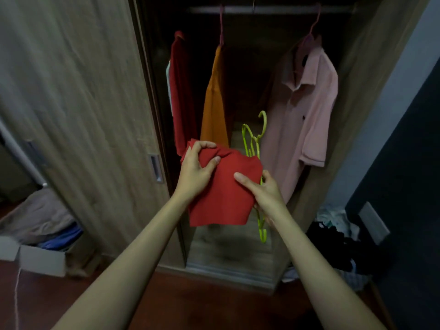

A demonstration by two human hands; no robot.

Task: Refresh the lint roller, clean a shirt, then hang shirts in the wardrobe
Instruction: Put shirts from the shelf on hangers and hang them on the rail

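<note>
I hold a bunched red shirt [226, 194] in front of the open wardrobe. My left hand [197, 167] grips its upper left part. My right hand [264, 191] pinches its right edge together with a lime-green hanger [254, 144], whose hook sticks up above the cloth and whose lower end pokes out below. On the wardrobe rail [262, 9] hang a dark red garment [182, 96], an orange one [214, 103] and a pink collared shirt [307, 108]. No lint roller is visible.
The wooden sliding door [78, 103] stands to the left. A cardboard box [40, 258] of clothes sits on the floor at lower left. A heap of dark and white clothes [338, 241] lies at right beside a dark wall.
</note>
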